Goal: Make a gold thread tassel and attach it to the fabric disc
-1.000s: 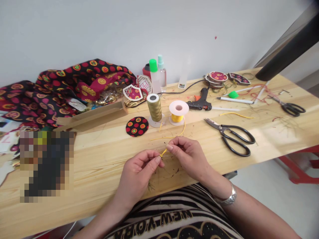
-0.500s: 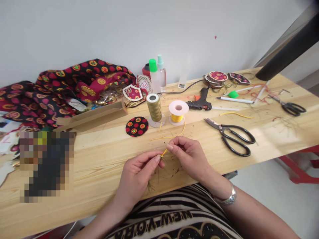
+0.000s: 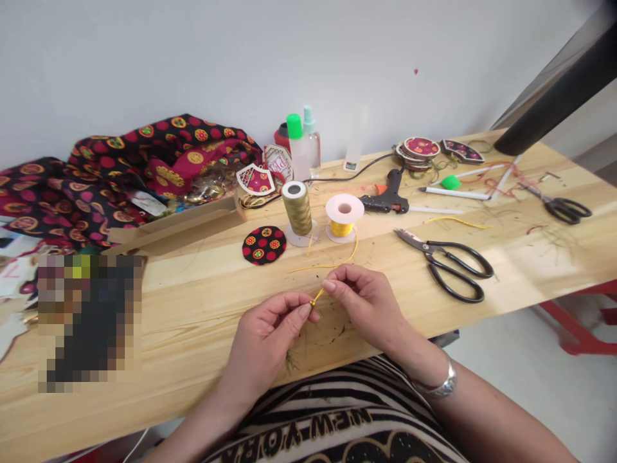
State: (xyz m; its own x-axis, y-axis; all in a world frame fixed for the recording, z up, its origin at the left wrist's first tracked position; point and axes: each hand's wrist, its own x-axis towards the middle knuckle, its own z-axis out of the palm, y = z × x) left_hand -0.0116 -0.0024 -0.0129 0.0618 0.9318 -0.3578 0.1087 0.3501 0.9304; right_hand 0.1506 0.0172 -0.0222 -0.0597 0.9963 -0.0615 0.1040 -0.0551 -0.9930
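Observation:
A short stretch of yellow cord runs between my two hands, above the front part of the table. My left hand pinches its lower end, where a small knot or loop shows at the fingertips. Green threads stick out below that hand; whether they join the cord is hidden. The upper end of the cord is pinched between thumb and finger of my right hand. Just beyond the hands stand a spool of yellow cord, its loose end on the wood, and a cone of olive thread.
Large black-handled scissors lie to the right, with a glue gun behind. A round patterned fabric piece lies left of the cone. Smaller scissors are far right. Patterned cloth, a cardboard tray and bottles line the wall.
Almost nothing differs. Both hands keep their pinch on the yellow cord in the same place, and the view has shifted very slightly.

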